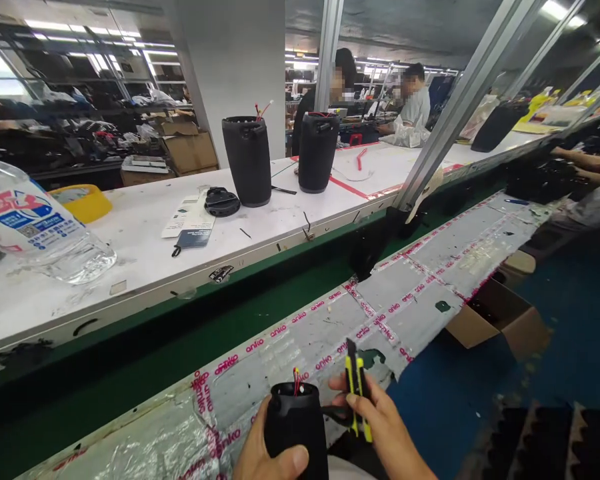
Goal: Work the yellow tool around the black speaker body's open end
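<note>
Left hand [265, 460]: yours; wrapped around the black speaker shell [296, 427], thumb pressed across its front; shell upright at the bottom edge of view, just above the near bench
Right hand [385, 427]: yours; fingers pinched shut on the yellow utility knife [356, 393], blade tip up and just beside the shell
Wires [295, 380]: red and yellow leads stand out of the shell's open top; judged at risk from the blade; keep the edge turned away from them and from your left thumb
Advice: steady the shell against the bench before cutting; short strokes, away from the holding hand
Near bench [420, 280]: foil-faced, patched with pink printed tape; torn in places
Conveyor [145, 347]: green belt between benches
Far table [305, 207]: white; two more black shells [249, 160] upright, a round cap [221, 201], leaflets, a plastic bottle [35, 227]
Room: factory line; two people seated beyond; cardboard box [500, 320] at right
</note>
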Demonstrator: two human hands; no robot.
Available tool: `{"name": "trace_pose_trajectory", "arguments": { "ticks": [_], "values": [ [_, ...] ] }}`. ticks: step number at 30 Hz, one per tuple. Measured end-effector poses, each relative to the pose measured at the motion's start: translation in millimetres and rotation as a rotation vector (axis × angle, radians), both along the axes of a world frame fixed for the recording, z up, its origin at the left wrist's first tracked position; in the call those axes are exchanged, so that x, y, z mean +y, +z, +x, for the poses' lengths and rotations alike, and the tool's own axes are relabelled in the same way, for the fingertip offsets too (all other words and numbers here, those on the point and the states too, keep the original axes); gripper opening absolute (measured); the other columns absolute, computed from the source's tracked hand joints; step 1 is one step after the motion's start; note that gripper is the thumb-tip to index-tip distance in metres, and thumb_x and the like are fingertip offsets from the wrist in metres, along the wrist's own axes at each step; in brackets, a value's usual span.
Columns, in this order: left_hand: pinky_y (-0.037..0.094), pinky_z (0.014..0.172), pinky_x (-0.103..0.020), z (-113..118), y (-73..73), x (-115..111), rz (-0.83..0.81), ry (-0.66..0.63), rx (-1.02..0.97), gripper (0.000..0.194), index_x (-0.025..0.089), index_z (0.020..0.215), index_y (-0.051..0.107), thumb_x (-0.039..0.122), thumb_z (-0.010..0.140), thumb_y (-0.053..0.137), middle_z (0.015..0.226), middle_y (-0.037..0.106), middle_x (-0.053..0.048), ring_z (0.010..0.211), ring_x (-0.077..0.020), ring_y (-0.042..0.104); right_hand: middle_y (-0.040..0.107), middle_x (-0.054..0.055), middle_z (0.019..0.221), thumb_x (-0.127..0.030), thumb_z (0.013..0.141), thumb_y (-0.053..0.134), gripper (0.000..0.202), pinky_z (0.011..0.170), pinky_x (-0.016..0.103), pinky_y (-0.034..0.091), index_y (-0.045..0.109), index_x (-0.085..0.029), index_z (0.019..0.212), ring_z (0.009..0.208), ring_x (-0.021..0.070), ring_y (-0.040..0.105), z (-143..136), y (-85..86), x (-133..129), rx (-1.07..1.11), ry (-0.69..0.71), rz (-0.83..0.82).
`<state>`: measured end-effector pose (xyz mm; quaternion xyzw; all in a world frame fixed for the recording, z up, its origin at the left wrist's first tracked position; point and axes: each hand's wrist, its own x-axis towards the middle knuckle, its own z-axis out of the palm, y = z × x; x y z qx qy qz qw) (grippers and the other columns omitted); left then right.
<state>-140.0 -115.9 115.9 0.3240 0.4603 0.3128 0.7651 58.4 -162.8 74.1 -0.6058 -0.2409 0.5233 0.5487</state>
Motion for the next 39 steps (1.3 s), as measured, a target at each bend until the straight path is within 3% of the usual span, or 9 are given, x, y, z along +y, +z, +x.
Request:
{"name": "trace_pose_trajectory", "arguments": {
  "ticks": [3, 5, 9, 12, 17, 22, 30, 35, 39],
  "values": [
    [0.046, 0.110, -0.051, -11.5, -3.6, -3.2, 0.019, 0.057, 0.264, 0.079, 0.026, 0.129, 0.064, 0.058, 0.060, 0.083, 0.134, 0.070, -0.010, 0.133, -0.0427, 0.056, 0.071, 0.004, 0.091, -0.044, 0.100, 0.050, 0.035, 0.070, 0.033, 0.053, 0.060, -0.019, 0.122, 0.067, 0.0184, 0.063, 19.7, 24.4, -17.7, -0.236, 0.241, 0.047],
    [0.042, 0.114, -0.049, -17.0, -0.4, -2.6, 0.016, 0.047, 0.335, 0.074, 0.026, 0.131, 0.063, 0.060, 0.067, 0.078, 0.141, 0.066, -0.008, 0.139, -0.0403, 0.051, 0.071, 0.002, 0.086, -0.044, 0.105, 0.043, 0.037, 0.071, 0.034, 0.054, 0.054, -0.022, 0.133, 0.069, 0.0194, 0.065, 24.5, 43.1, -27.8, -0.469, 0.336, 0.024],
    [0.050, 0.103, -0.046, -19.0, 16.8, 4.9, 0.208, -0.138, 0.289, 0.063, 0.026, 0.121, 0.069, 0.056, 0.066, 0.079, 0.123, 0.075, -0.008, 0.119, -0.0413, 0.065, 0.074, 0.006, 0.109, -0.038, 0.106, 0.047, 0.029, 0.080, 0.035, 0.057, 0.056, -0.029, 0.132, 0.092, 0.0233, 0.071, 19.2, 76.7, -34.1, -0.947, 0.486, 0.177],
    [0.051, 0.099, -0.045, -17.0, 26.6, 8.5, 0.216, -0.174, 0.235, 0.061, 0.026, 0.118, 0.069, 0.052, 0.064, 0.082, 0.115, 0.077, -0.007, 0.113, -0.0402, 0.067, 0.072, 0.005, 0.113, -0.024, 0.105, 0.045, 0.023, 0.080, 0.035, 0.057, 0.055, -0.027, 0.126, 0.094, 0.0220, 0.072, 11.7, 90.0, -29.2, -1.130, 0.676, 0.268],
    [0.051, 0.096, -0.047, -17.9, 27.1, 6.2, 0.160, -0.134, 0.300, 0.068, 0.023, 0.118, 0.066, 0.053, 0.059, 0.086, 0.111, 0.078, -0.009, 0.107, -0.0411, 0.070, 0.070, 0.004, 0.096, -0.027, 0.104, 0.052, 0.017, 0.066, 0.033, 0.053, 0.054, -0.020, 0.120, 0.079, 0.0214, 0.070, 2.5, 88.5, -22.4, -1.380, 0.817, 0.303],
    [0.048, 0.105, -0.045, -19.4, 25.4, 3.0, 0.198, -0.102, 0.343, 0.075, 0.024, 0.124, 0.064, 0.053, 0.058, 0.086, 0.119, 0.076, -0.008, 0.117, -0.0401, 0.066, 0.065, 0.002, 0.087, -0.032, 0.102, 0.060, 0.018, 0.053, 0.036, 0.043, 0.054, -0.019, 0.113, 0.068, 0.0228, 0.066, -1.4, 83.8, -20.0, -1.553, 0.890, 0.335],
    [0.049, 0.102, -0.048, -21.0, 26.5, 1.4, 0.189, -0.116, 0.389, 0.074, 0.025, 0.125, 0.064, 0.053, 0.059, 0.084, 0.117, 0.076, -0.008, 0.114, -0.0414, 0.067, 0.063, 0.002, 0.088, -0.028, 0.099, 0.063, 0.019, 0.053, 0.037, 0.040, 0.053, -0.019, 0.112, 0.071, 0.0228, 0.065, -2.9, 83.3, -18.2, -1.576, 0.922, 0.338],
    [0.046, 0.109, -0.048, -21.5, 24.3, 0.8, 0.194, -0.093, 0.408, 0.081, 0.027, 0.131, 0.062, 0.052, 0.058, 0.086, 0.125, 0.074, -0.007, 0.122, -0.0405, 0.063, 0.062, 0.002, 0.086, -0.019, 0.098, 0.059, 0.016, 0.054, 0.035, 0.039, 0.053, -0.018, 0.113, 0.071, 0.0214, 0.064, -0.4, 84.4, -17.4, -1.579, 0.933, 0.347],
    [0.043, 0.112, -0.048, -21.5, 22.2, 0.3, 0.208, -0.075, 0.416, 0.090, 0.029, 0.138, 0.057, 0.052, 0.056, 0.088, 0.131, 0.072, -0.005, 0.131, -0.0399, 0.058, 0.062, 0.003, 0.090, -0.025, 0.100, 0.060, 0.020, 0.056, 0.036, 0.039, 0.050, -0.018, 0.116, 0.075, 0.0225, 0.064, 2.9, 81.4, -16.3, -1.564, 0.969, 0.337]
  ]
}}
